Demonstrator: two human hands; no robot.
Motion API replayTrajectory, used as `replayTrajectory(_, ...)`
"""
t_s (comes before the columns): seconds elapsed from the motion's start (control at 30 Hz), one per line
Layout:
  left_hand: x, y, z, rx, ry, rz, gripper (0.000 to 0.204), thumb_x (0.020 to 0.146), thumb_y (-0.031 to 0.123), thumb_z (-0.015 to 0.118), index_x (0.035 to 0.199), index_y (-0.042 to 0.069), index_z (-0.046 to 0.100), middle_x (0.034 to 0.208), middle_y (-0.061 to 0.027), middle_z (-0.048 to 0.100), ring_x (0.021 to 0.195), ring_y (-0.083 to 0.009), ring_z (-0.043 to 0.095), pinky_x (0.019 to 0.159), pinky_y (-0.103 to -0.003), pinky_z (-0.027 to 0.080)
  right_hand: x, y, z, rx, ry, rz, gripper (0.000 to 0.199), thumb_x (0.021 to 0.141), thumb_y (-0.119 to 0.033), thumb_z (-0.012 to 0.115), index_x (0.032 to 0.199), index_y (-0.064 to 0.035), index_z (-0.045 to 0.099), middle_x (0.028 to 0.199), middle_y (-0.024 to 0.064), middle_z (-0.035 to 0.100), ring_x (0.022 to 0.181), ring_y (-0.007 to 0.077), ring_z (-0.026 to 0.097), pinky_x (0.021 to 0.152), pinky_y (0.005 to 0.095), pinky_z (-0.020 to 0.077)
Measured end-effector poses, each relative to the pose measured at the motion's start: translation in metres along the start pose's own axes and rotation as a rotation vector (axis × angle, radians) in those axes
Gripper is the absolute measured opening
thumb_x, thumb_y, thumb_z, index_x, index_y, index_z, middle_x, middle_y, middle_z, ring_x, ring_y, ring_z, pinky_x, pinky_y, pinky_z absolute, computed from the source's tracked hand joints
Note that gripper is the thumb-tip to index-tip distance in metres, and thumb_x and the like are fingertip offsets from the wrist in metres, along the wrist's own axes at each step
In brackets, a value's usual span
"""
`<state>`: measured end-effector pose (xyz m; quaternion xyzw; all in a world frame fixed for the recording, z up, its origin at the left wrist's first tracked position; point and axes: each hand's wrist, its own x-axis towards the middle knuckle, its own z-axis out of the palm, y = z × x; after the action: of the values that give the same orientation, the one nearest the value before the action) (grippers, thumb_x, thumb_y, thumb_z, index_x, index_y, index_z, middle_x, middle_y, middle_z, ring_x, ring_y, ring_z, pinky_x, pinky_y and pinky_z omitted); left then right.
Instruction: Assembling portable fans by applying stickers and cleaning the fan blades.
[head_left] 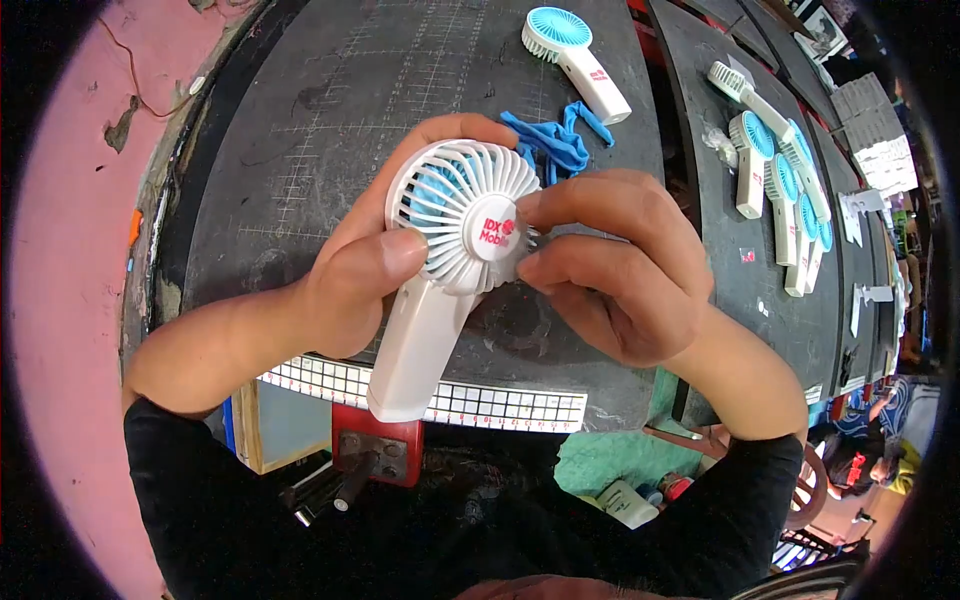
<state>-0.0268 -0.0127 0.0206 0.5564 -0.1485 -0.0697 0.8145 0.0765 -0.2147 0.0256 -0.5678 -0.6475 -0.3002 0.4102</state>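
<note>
A white handheld fan [420, 340] is tilted above the dark table, its round grille upward and its handle pointing toward me. My left hand [350, 260] is closed around the left side of the fan head, thumb on the grille's rim. Red print marks the centre disc [493, 228] of the grille. Against the disc's right edge, the thumb and forefinger of my right hand [625, 265] come together. A greyish, see-through patch shows by those fingertips, but I cannot tell whether they grip a film. Blue blades show through the grille.
A crumpled blue cloth [560, 140] lies beyond my hands. Another fan with a blue face [580, 55] rests at the far side. Several more fans [785, 180] lie on the right-hand table, past a gap. A white ruler strip [510, 407] runs along the near edge.
</note>
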Motion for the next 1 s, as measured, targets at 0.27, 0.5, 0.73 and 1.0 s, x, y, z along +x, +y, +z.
replayTrajectory(0.27,-0.001,0.001,0.001,-0.005,0.038,0.024,0.080,0.085,0.045,0.057,0.148,0.004,0.030,0.126,-0.0110,0.054,0.110,-0.0163,0.058,0.092,-0.030,0.050,0.002,-0.002,0.001,0.010,-0.025,0.029,0.030,0.060,-0.004,0.079,0.087,-0.0018,0.066,0.099,0.0128,0.070,0.079,0.0271,0.068,0.067,0.0344,0.0548)
replayTrajectory(0.5,-0.002,0.002,0.001,-0.035,0.040,-0.010,0.081,0.084,0.047,0.058,0.148,0.005,0.031,0.125,-0.0108,0.054,0.103,-0.0160,0.060,0.084,-0.029,0.052,0.003,-0.004,0.000,0.024,-0.029,0.044,0.029,0.061,-0.002,0.079,0.085,-0.0012,0.064,0.099,0.0143,0.069,0.079,0.0271,0.068,0.065,0.0331,0.0546)
replayTrajectory(0.73,0.000,0.003,0.003,-0.042,0.107,-0.070,0.087,0.083,0.053,0.060,0.149,0.005,0.030,0.116,-0.0101,0.058,0.089,-0.0154,0.063,0.075,-0.029,0.054,-0.001,0.004,-0.003,0.054,-0.040,0.013,0.033,0.062,-0.001,0.078,0.091,-0.0014,0.061,0.105,0.0144,0.067,0.077,0.0278,0.065,0.066,0.0339,0.0548)
replayTrajectory(1.0,0.018,-0.009,-0.016,-0.227,0.247,0.015,0.073,0.093,0.047,0.045,0.153,0.008,0.031,0.125,-0.0180,0.059,0.060,-0.0137,0.048,0.051,-0.024,0.038,0.024,0.016,-0.049,0.011,-0.059,0.374,0.007,0.095,-0.004,0.056,0.099,0.0014,0.059,0.103,0.0096,0.066,0.087,0.0133,0.059,0.080,0.0262,0.0482)
